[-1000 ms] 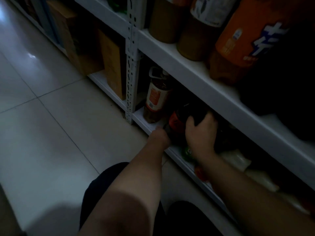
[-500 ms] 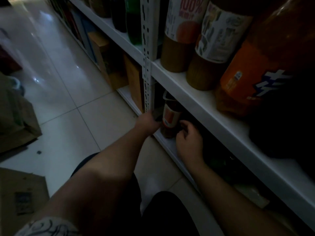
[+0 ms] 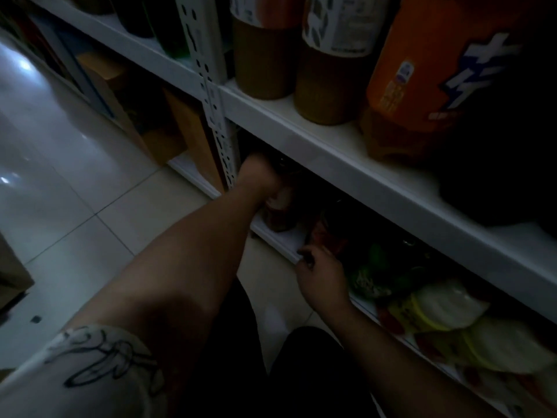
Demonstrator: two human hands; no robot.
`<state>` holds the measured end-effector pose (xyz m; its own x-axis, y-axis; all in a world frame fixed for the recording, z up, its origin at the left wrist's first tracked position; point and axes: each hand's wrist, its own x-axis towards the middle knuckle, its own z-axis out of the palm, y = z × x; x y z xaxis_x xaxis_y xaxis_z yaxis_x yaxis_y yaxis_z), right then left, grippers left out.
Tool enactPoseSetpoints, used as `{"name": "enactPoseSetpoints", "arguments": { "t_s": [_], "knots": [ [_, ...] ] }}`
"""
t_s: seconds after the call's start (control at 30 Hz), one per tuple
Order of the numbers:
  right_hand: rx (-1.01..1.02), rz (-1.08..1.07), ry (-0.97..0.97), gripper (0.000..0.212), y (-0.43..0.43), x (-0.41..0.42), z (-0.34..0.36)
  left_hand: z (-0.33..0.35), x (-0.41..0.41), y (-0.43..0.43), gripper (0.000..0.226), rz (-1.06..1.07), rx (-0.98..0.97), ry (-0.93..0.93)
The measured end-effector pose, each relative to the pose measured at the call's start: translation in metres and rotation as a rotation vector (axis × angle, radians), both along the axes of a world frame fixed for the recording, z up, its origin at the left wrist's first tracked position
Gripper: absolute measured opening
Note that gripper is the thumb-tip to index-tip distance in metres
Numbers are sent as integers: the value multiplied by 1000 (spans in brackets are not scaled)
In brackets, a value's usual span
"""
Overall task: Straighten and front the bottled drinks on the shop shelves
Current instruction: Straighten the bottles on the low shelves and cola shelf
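While the bottom shelf [image 3: 281, 240] looks only part fronted, the right hand [image 3: 322, 277] is nearest, fingers curled at its lip beside a dark red-label bottle [image 3: 328, 236]; grip unclear. Further in, the left hand [image 3: 259, 176] sits over a brown bottle [image 3: 278, 214], fingers hidden. Green bottles [image 3: 372, 271] lean, untidy. Above, smooth round plastic juice bottles [image 3: 331, 86] stand upright at the white metal upper shelf [image 3: 331, 152] edge.

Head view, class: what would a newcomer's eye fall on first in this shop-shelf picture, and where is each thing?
The big orange-labelled bottle stands out on the upper shelf at top right. Next, the left hand reaches under that shelf onto a brown bottle on the bottom shelf, and the right hand sits at the bottom shelf's front edge by a red-labelled bottle.
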<state>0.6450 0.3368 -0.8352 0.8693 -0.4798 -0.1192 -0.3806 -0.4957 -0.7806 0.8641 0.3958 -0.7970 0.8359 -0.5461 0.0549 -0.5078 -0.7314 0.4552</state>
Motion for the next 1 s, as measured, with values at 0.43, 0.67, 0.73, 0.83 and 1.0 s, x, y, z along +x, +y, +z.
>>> {"name": "enactPoseSetpoints", "arguments": {
  "t_s": [0.43, 0.67, 0.73, 0.83, 1.0],
  "knots": [
    [132, -111, 131, 54, 19, 52, -10, 19, 27, 38, 93, -360, -272, 506],
    [257, -288, -26, 81, 26, 103, -4, 6, 40, 42, 75, -350, -276, 618],
    [272, -321, -26, 73, 24, 119, -6, -5, 40, 41, 81, -345, -219, 581],
    [376, -412, 7, 59, 19, 133, -10, -24, 31, 40, 85, -287, -185, 630],
    [429, -453, 21, 56, 23, 138, -21, -51, 19, 39, 70, -138, -265, 785]
  ]
}}
